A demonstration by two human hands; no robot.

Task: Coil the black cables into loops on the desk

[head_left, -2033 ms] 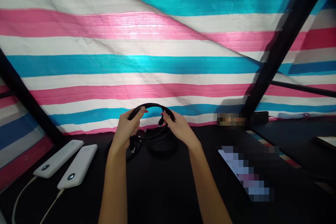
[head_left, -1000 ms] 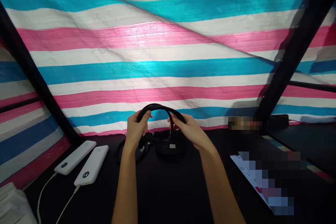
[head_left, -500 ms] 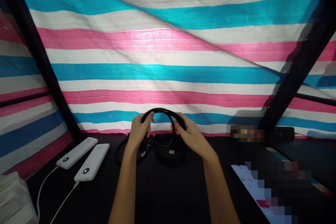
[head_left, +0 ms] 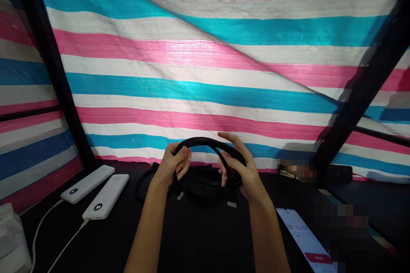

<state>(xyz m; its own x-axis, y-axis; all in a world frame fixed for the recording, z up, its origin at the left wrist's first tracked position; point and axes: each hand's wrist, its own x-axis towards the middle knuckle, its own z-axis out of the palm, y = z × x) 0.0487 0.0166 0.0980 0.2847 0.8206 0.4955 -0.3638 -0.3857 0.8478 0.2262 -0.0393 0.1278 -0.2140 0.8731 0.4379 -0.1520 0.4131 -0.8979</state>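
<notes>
A coiled black cable (head_left: 203, 141) is held up between both hands, its loop arching above the table. My left hand (head_left: 173, 163) is closed round the left side of the coil, thumb pressed on it. On the other side, my right hand (head_left: 249, 173) grips the coil with the thumb across it, while the index finger is raised off. A plug with a pale metal end (head_left: 231, 204) hangs below the right hand, and another pale plug end (head_left: 180, 196) shows by the left. Behind, more black cable (head_left: 201, 198) lies coiled on the dark table, partly hidden.
Two white power banks (head_left: 105, 196) with white cords lie at the left, near a white crumpled bag (head_left: 13, 239). A phone (head_left: 304, 239) showing a timer rests at the right. Black frame posts (head_left: 349, 94) and a striped sheet (head_left: 205, 68) enclose the table (head_left: 205, 239).
My right hand has shifted right and its index finger has lifted, widening the cable's arch. The plug near it has moved right and lower. The camera view has tilted slightly.
</notes>
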